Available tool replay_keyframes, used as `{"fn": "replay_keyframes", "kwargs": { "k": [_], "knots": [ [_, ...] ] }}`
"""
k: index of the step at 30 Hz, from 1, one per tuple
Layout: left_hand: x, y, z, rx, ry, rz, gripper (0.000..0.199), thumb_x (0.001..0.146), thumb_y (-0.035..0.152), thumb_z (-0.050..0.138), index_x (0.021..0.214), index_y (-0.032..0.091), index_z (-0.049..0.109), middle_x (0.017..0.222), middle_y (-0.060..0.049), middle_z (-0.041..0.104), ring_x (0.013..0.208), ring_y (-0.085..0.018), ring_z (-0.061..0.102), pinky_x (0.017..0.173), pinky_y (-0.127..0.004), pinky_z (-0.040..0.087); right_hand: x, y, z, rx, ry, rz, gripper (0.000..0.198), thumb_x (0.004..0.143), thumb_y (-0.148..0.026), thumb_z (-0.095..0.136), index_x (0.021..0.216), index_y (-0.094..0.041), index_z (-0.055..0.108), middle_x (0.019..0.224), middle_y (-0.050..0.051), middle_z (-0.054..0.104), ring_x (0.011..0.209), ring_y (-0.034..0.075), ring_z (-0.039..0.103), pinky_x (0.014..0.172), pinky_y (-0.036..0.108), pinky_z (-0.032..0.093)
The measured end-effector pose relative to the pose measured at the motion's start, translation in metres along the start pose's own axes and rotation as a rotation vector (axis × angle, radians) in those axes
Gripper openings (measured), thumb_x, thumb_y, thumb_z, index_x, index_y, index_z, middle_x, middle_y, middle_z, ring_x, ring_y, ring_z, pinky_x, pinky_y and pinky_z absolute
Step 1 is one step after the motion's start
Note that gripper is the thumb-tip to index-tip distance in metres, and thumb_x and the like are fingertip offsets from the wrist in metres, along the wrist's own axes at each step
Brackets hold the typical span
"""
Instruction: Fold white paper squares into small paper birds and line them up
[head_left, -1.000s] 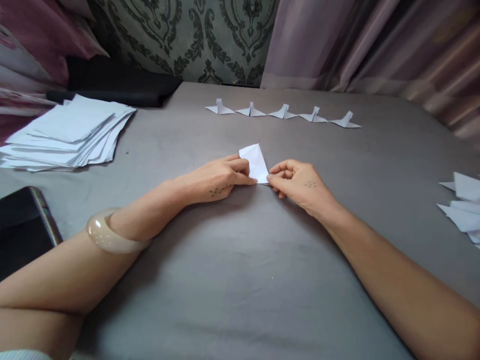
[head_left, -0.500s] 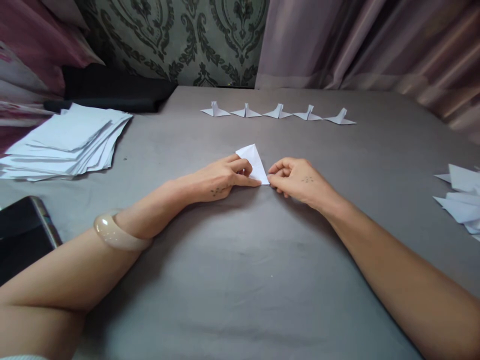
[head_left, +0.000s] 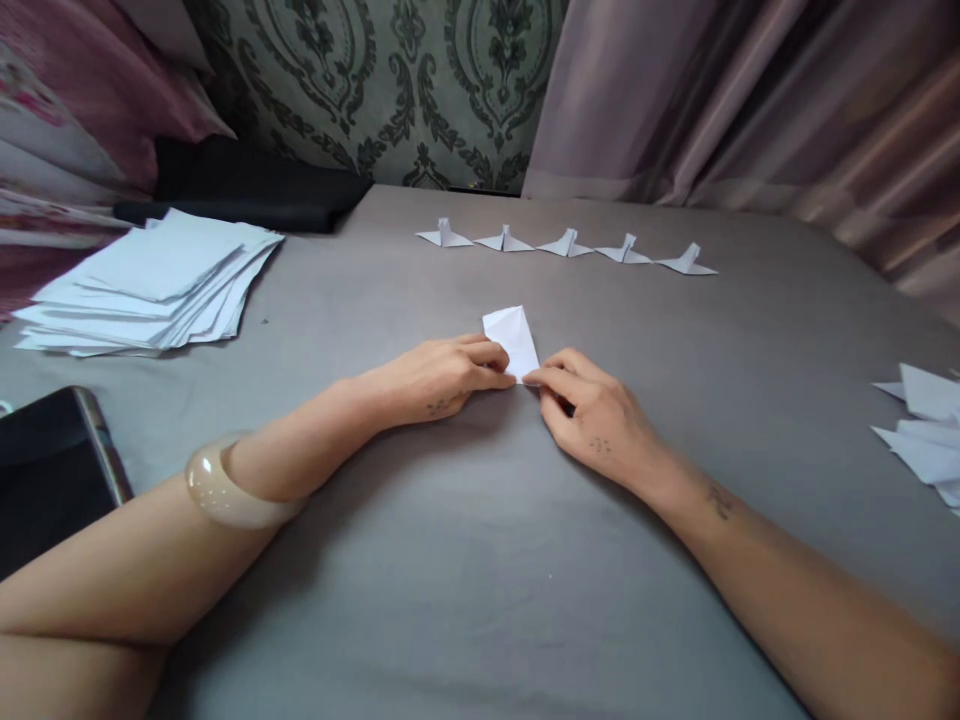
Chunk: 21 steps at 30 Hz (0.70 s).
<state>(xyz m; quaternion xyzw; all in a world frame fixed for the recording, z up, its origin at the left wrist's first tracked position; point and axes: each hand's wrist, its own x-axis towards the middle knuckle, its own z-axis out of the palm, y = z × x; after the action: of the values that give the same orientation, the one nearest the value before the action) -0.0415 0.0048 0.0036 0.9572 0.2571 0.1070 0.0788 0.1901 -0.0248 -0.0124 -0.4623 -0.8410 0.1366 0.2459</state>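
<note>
A small folded piece of white paper (head_left: 514,333) lies flat on the grey cloth in front of me, a crease running near its upper tip. My left hand (head_left: 457,375) holds it from the left, fingers curled over its side and thumb along the lower edge. From the right, my right hand (head_left: 589,405) grips the paper's lower right corner, its index fingertip on the edge near my left thumb. The underside of the paper and some of the fingertips are hidden.
Several folded white paper figures (head_left: 568,243) stand in a row farther back. A stack of white sheets (head_left: 161,270) lies at left, near black folded fabric (head_left: 247,185) and a dark phone (head_left: 52,470). More folded paper (head_left: 930,440) sits at the right edge. Curtains (head_left: 637,110) hang behind.
My right hand has turned over, its index finger now pressing at the paper's lower corner. The paper's lower right point looks folded in, making it narrower. The view has tilted slightly.
</note>
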Motion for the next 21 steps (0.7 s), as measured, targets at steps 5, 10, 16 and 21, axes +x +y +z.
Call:
{"fn": "replay_keyframes", "kwargs": {
  "k": [5,10,16,21],
  "knots": [
    [-0.005,-0.004,-0.006,0.042,0.038,-0.002,0.042,0.09,0.004,0.037,0.107,0.019,0.072,0.101,-0.009,0.068,0.093,-0.019,0.06,0.08,-0.029,0.049,-0.006,-0.008,-0.005,-0.2,-0.052,-0.06,0.034,0.087,-0.009,0.044,0.105,-0.021,0.071,0.104,0.006,0.066,0.078,0.015,0.06,0.063,0.028,0.041],
    [-0.006,-0.011,-0.002,-0.085,0.126,-0.058,0.039,0.085,0.004,0.038,0.093,0.018,0.074,0.099,-0.008,0.071,0.088,-0.017,0.063,0.08,-0.028,0.05,-0.005,-0.007,-0.006,-0.125,0.004,0.012,0.03,0.083,-0.007,0.045,0.09,-0.019,0.072,0.099,0.005,0.068,0.072,0.014,0.059,0.064,0.028,0.041],
    [-0.007,-0.023,0.008,-0.232,0.328,-0.247,0.036,0.073,0.0,0.037,0.073,0.016,0.068,0.082,-0.003,0.07,0.076,-0.013,0.065,0.074,-0.024,0.049,0.01,0.001,-0.007,0.214,0.156,0.439,0.013,0.076,-0.018,0.054,0.08,-0.019,0.066,0.06,-0.002,0.06,0.055,0.013,0.054,0.06,0.028,0.042],
    [-0.004,-0.018,0.007,-0.168,0.466,-0.331,0.03,0.074,0.002,0.038,0.078,0.017,0.065,0.078,-0.001,0.066,0.07,-0.012,0.06,0.067,-0.023,0.047,0.016,-0.01,-0.006,0.294,0.159,0.455,0.035,0.083,-0.053,0.056,0.08,-0.019,0.065,0.061,-0.001,0.059,0.052,0.012,0.049,0.059,0.029,0.041]
  ]
}}
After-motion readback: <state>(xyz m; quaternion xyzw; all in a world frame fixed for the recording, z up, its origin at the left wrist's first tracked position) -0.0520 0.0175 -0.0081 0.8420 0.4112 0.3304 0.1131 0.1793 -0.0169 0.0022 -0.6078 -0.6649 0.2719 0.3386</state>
